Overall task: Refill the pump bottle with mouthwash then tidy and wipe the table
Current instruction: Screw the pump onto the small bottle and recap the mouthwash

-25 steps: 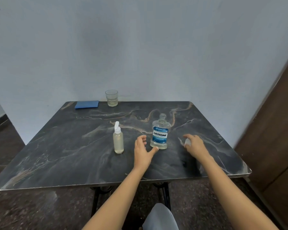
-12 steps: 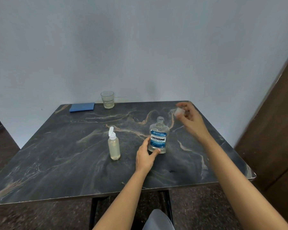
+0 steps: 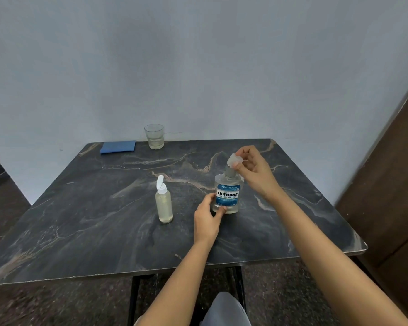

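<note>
A clear mouthwash bottle (image 3: 227,196) with a blue label stands upright on the dark marble table (image 3: 104,220), its neck uncovered. My left hand (image 3: 207,218) grips the bottle's lower left side. My right hand (image 3: 254,171) pinches the bottle's clear cap (image 3: 234,160) just above the neck. To the left stands a small pump bottle (image 3: 163,203) with pale liquid and a white top flipped up; neither hand touches it.
A drinking glass (image 3: 154,136) with a little liquid stands at the table's far edge by the wall. A folded blue cloth (image 3: 118,147) lies to its left. A brown door (image 3: 396,184) is at the right. My knee (image 3: 224,311) shows below the table's front edge.
My right hand picked the cap off the table at the right, lifted it and brought it left over the bottle's neck. My left hand closed onto the bottle's side.
</note>
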`<state>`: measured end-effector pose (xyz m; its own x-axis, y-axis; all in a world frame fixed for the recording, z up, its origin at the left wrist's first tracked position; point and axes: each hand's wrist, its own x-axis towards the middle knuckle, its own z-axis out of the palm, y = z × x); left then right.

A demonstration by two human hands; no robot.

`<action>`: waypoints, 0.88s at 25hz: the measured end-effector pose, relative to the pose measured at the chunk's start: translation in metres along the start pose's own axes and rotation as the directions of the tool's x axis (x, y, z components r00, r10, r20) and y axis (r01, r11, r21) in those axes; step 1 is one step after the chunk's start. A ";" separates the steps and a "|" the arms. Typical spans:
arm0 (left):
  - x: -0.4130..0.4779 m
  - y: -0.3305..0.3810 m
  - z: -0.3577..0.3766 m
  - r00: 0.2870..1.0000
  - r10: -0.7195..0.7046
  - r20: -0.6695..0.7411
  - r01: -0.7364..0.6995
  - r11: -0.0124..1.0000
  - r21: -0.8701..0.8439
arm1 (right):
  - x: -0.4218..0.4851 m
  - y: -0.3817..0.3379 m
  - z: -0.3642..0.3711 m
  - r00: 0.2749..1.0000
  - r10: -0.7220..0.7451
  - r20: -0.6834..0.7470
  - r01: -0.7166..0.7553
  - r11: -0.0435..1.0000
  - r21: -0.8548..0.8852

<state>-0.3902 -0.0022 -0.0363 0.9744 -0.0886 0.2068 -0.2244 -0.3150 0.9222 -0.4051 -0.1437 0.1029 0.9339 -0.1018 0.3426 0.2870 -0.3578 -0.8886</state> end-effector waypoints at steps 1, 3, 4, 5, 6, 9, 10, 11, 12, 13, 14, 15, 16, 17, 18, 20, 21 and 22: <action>0.000 0.000 0.000 1.000 0.000 0.000 0.000 1.000 0.010 | 0.000 0.002 0.001 1.000 0.007 0.014 -0.007 1.000 0.002; -0.001 0.000 0.001 1.000 0.014 -0.005 -0.014 0.999 0.033 | -0.001 0.001 0.002 0.999 0.002 0.037 -0.002 1.000 0.001; -0.001 0.000 0.001 1.000 0.022 -0.008 -0.022 0.999 0.038 | -0.001 -0.001 0.001 0.998 -0.008 0.057 0.008 1.000 0.004; -0.001 0.000 0.002 1.000 0.028 -0.008 -0.027 0.999 0.045 | 0.000 -0.003 -0.002 0.995 -0.023 0.092 0.022 1.000 0.010; -0.001 0.001 0.002 1.000 0.030 -0.006 -0.029 0.998 0.058 | 0.000 -0.006 -0.005 0.989 -0.043 0.140 0.042 0.999 0.009; -0.002 0.003 0.002 1.000 0.025 -0.008 -0.024 0.995 0.093 | 0.005 -0.012 -0.014 0.952 -0.095 0.291 0.116 0.992 -0.054; -0.002 0.004 0.002 1.000 0.025 -0.007 -0.024 0.995 0.095 | 0.007 -0.013 -0.016 0.945 -0.088 0.316 0.121 0.989 -0.084; -0.002 0.005 0.002 1.000 0.027 -0.006 -0.027 0.995 0.096 | 0.009 -0.013 -0.017 0.942 -0.071 0.327 0.113 0.987 -0.113; -0.003 0.006 0.001 1.000 0.031 -0.005 -0.030 0.995 0.098 | 0.011 -0.014 -0.017 0.941 -0.049 0.334 0.105 0.983 -0.153; -0.003 0.006 0.001 0.999 0.034 -0.005 -0.033 0.994 0.103 | 0.012 -0.014 -0.017 0.938 -0.031 0.345 0.107 0.973 -0.206; -0.003 0.007 0.001 0.999 0.036 -0.005 -0.035 0.994 0.108 | 0.013 -0.015 -0.016 0.935 -0.018 0.354 0.119 0.956 -0.268; -0.003 0.007 0.001 0.999 0.036 -0.004 -0.036 0.993 0.111 | 0.014 -0.015 -0.015 0.933 -0.008 0.359 0.132 0.937 -0.322; -0.003 0.007 0.001 0.999 0.038 -0.003 -0.037 0.993 0.112 | 0.015 -0.016 -0.015 0.935 -0.003 0.353 0.141 0.919 -0.367; -0.003 0.007 0.001 0.999 0.040 -0.004 -0.039 0.993 0.112 | 0.015 -0.016 -0.015 0.942 -0.003 0.336 0.147 0.904 -0.402; -0.003 0.006 0.001 0.999 0.043 -0.005 -0.042 0.993 0.112 | 0.015 -0.018 -0.013 0.951 -0.008 0.310 0.151 0.885 -0.440; -0.003 0.007 0.001 0.999 0.047 -0.007 -0.046 0.992 0.117 | 0.017 -0.020 -0.009 0.969 -0.011 0.247 0.158 0.799 -0.581; -0.004 0.007 0.001 0.999 0.050 -0.005 -0.049 0.992 0.121 | 0.018 -0.022 -0.006 0.975 0.010 0.220 0.150 0.702 -0.696; -0.004 0.007 0.002 0.999 0.053 -0.004 -0.052 0.991 0.124 | 0.021 -0.025 -0.006 0.978 0.038 0.205 0.146 0.573 -0.807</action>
<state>-0.3956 -0.0055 -0.0315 0.9613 -0.1009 0.2564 -0.2747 -0.4245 0.8627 -0.3943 -0.1421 0.1341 0.9680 0.0766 0.2388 0.1291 -0.9685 -0.2130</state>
